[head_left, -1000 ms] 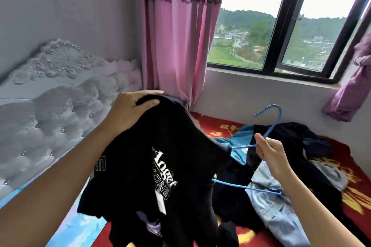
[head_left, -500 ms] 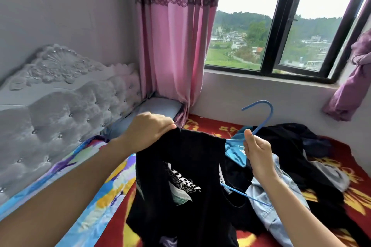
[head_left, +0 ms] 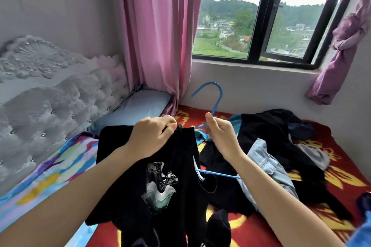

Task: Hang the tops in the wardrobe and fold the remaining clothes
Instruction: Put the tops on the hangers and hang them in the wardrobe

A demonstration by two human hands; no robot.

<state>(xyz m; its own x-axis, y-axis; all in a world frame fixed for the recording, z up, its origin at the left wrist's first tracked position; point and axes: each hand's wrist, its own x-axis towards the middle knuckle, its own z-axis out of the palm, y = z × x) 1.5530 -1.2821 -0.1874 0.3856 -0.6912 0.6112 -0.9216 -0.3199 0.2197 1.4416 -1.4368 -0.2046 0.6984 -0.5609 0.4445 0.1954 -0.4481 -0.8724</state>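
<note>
Head view: the right hand [head_left: 220, 136] has closed in on the left since half a second ago, bringing the blue hanger [head_left: 219, 94] to the collar. The left hand [head_left: 152, 136] pinches the neckline of the black graphic T-shirt [head_left: 180, 156], held up at centre frame. The right grips the hanger's neck below the hook, and its lower bar disappears into the shirt at 5 o'clock. The step appears to be threading the hanger. Next, the free shoulder probably needs seating before the carry to a wardrobe not in view. A heap of unsorted clothes [head_left: 271, 132] waits at 3 o'clock on the red floral blanket [head_left: 341, 142].
</note>
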